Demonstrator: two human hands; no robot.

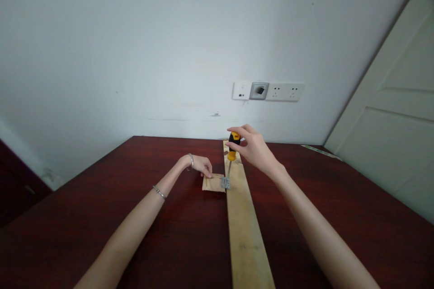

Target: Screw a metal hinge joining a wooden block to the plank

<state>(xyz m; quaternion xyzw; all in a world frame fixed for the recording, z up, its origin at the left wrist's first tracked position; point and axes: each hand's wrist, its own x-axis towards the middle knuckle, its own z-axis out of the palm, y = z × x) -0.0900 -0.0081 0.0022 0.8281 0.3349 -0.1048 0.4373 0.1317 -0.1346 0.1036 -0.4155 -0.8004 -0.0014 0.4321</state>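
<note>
My right hand (250, 145) grips a yellow and black screwdriver (233, 146) by its handle, fingers round the upper part. The shaft points down, its tip at a metal hinge (225, 182). One leaf of the hinge lies on a long wooden plank (246, 230), the other on a small wooden board (213, 184) to the left. My left hand (202, 165) holds the far left edge of that small board, thumb on top and the other fingers curled, partly hidden. Any screw under the screwdriver tip is too small to make out.
The plank runs across a dark red table (169, 244) to the white wall (169, 54). Sockets and a switch plate (285, 92) sit on the wall above the table's far edge. A pale panelled door (400, 113) stands at right, near a thin strip (320, 151) on the table.
</note>
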